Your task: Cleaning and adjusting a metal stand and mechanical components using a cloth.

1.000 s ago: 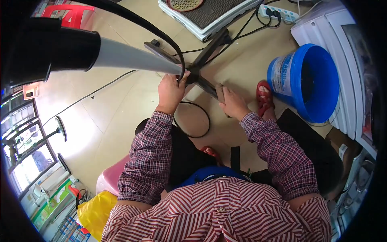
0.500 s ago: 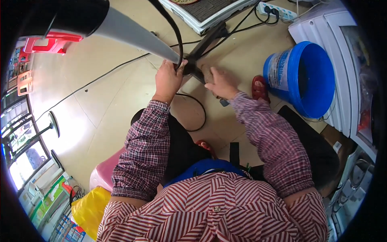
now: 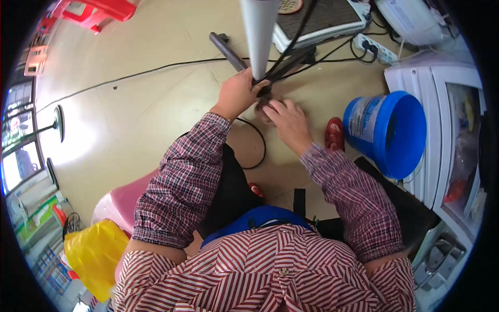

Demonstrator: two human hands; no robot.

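Note:
A pale grey pole [image 3: 258, 39] rises from a dark base whose legs [image 3: 227, 52] spread over the floor; one leg's tip has a small caster. My left hand [image 3: 236, 96] is closed round the bottom of the pole, just above the base. Close beside it, my right hand [image 3: 288, 122] presses a brown, blurred rag [image 3: 264, 115] against the near leg, which is mostly hidden. A black cable [image 3: 264, 143] runs along the pole and loops on the floor below my left hand.
A blue bucket [image 3: 384, 132] lies tilted at the right, beside a white cabinet [image 3: 423, 78]. A plugged-in power strip [image 3: 375, 49] and a grey-topped platform [image 3: 322, 26] are at the back. Cables cross the floor. Red stools [image 3: 96, 11] stand far left; a yellow bag [image 3: 96, 255] is near left.
The pole has swung right and looks more upright, uncovering a leg on its left. My left hand has moved right with it. The rag in my right hand has shifted nearer me.

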